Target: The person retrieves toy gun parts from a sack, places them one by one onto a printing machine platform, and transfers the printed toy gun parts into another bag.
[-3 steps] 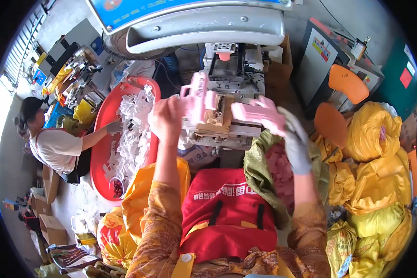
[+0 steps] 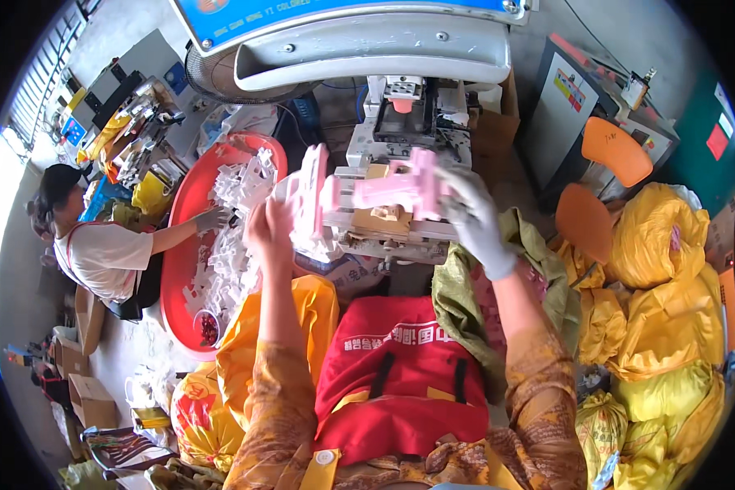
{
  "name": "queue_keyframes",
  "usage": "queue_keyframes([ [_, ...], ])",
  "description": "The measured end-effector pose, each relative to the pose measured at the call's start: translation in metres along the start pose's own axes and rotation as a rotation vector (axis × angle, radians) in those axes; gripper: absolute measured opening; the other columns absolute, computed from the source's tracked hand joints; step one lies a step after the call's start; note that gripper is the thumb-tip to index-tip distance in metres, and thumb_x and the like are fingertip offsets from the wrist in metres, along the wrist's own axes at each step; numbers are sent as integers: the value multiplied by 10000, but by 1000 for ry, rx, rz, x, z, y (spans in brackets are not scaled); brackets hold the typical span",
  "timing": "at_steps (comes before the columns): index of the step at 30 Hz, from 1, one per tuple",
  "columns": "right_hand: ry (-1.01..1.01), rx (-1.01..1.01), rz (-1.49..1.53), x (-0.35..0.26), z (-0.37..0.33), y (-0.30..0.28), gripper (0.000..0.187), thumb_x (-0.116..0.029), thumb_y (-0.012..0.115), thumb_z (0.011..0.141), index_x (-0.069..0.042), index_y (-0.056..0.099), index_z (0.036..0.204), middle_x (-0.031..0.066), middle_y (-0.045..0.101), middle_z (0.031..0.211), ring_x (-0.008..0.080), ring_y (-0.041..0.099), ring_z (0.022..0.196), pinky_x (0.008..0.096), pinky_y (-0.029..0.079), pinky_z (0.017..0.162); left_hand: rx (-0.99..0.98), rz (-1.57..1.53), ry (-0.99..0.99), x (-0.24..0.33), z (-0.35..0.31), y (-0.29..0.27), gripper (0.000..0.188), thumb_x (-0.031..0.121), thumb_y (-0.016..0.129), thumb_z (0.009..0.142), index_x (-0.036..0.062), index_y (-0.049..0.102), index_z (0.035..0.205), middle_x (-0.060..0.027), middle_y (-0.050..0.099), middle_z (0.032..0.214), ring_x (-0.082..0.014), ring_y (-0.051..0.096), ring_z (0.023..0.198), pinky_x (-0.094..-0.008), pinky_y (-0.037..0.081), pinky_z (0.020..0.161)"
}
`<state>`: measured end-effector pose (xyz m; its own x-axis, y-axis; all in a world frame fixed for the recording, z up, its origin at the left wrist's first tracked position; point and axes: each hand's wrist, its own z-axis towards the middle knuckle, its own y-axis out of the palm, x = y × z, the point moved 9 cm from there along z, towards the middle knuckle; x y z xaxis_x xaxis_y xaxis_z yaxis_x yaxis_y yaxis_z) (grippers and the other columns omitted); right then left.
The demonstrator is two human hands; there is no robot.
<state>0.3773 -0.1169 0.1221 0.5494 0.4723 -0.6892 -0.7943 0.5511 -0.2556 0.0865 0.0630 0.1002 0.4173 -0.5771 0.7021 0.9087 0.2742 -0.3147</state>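
My bare left hand (image 2: 268, 230) is closed round a pink plastic toy gun piece (image 2: 309, 194), held up left of the machine's work bed. In my gloved right hand (image 2: 480, 220) is another pink toy gun (image 2: 394, 189), its grip end toward my fingers and its body stretching left. This one hovers over a tan fixture block (image 2: 384, 222) on the bed of the printing machine (image 2: 408, 151); whether it touches the block I cannot tell. Both pieces are slightly blurred.
A red tub (image 2: 174, 269) of white plastic parts stands left, with another person's gloved hand (image 2: 211, 219) in it. An open green sack (image 2: 453, 306) holding pink parts sits below my right arm. Yellow sacks (image 2: 665, 302) pile up right. The machine's blue-fronted head (image 2: 343, 20) overhangs.
My right hand has swung left from above the green sack, bringing its toy gun over the fixture. My left hand has drawn left and down, carrying its piece away from the fixture.
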Motion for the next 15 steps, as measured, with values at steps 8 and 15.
queue_keyframes([
  [8, -125, -394, -507, 27, 16, 66, 324, -149, 584, 790, -161, 654, 1107, 135, 585, 966, 308, 595, 869, 398, 479, 773, -152, 439, -269, -145, -144, -140, 346, 274, 482, 915, 12, 598, 721, -166, 567, 676, -319, 552, 653, -422, 421, 621],
  [15, -116, -149, -384, 40, -8, -29, 303, -118, 623, 844, -58, 608, 1140, 92, 611, 1057, 181, 611, 922, 281, 476, 842, -250, 834, -115, -207, -205, -185, 251, 226, 536, 891, 14, 667, 926, -130, 647, 952, -292, 588, 932, -388, 457, 839],
])
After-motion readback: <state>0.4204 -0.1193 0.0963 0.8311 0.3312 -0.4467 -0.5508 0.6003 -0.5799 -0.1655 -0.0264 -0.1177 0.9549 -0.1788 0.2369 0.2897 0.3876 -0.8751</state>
